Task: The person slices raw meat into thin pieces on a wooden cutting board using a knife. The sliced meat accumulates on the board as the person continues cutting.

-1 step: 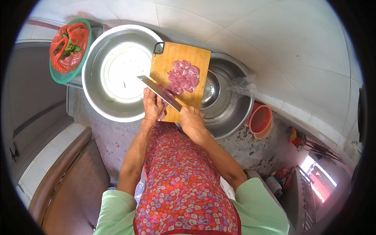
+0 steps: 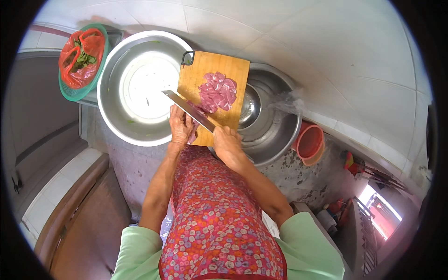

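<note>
Kitchen, tiled wall [image 2: 336, 51], metal basins [image 2: 116, 114], chopping board [image 2: 189, 77]

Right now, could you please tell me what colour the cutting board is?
The cutting board is a warm yellow-brown, seen best in the head view.

Legible markings: none.
No text, label, number or sign can be read on the knife blade [image 2: 189, 111], the cutting board [image 2: 205, 63], the red plastic bag [image 2: 94, 43], the large silver basin [image 2: 113, 88], the grey basin [image 2: 280, 142] or the red bucket [image 2: 309, 142]. The red surface [image 2: 383, 219] beyond the bright opening is too small to read.
</note>
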The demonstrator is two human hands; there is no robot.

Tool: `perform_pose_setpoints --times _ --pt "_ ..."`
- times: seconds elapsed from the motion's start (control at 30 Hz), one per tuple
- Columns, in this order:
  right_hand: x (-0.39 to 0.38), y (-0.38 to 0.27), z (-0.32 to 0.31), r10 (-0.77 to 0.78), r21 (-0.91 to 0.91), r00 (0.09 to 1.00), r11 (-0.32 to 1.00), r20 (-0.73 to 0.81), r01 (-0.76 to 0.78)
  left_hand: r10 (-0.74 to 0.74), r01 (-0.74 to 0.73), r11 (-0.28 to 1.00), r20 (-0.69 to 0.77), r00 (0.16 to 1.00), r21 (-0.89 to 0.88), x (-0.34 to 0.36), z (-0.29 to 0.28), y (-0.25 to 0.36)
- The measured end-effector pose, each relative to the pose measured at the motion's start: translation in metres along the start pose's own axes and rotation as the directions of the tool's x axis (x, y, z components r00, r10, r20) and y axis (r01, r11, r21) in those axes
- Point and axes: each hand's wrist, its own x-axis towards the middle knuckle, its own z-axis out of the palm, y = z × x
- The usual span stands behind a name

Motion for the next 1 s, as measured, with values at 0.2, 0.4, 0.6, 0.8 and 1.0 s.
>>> perform_pose_setpoints --times 0.2,0.4,0.6,0.8,1.0 --pt "0.012 -0.002 0.000 -0.026 0.076 1.000 0.997 -0.007 0.026 0.006 -0.012 0.993 0.048 0.999 0.118 -0.002 -0.001 -0.002" --pt "-0.029 0.028 0.010 0.046 0.112 0.997 0.992 0.062 -0.053 0.042 -0.045 0.988 0.024 0.999 0.150 0.000 0.003 0.006" --pt "0.024 -0.007 0.006 -0.052 0.100 0.998 0.994 0.032 0.048 0.025 -0.027 0.995 0.022 0.999 0.100 0.003 0.004 0.002" --pt "-0.009 0.024 0.014 -0.020 0.185 1.000 0.982 -0.001 0.020 -0.011 0.008 0.995 0.030 0.999 0.101 -0.002 0.002 0.010" --pt "0.028 -0.006 -0.001 -0.088 0.124 0.996 0.989 0.014 0.086 0.005 -0.008 0.995 0.030 1.000 0.103 0.000 0.004 0.006"
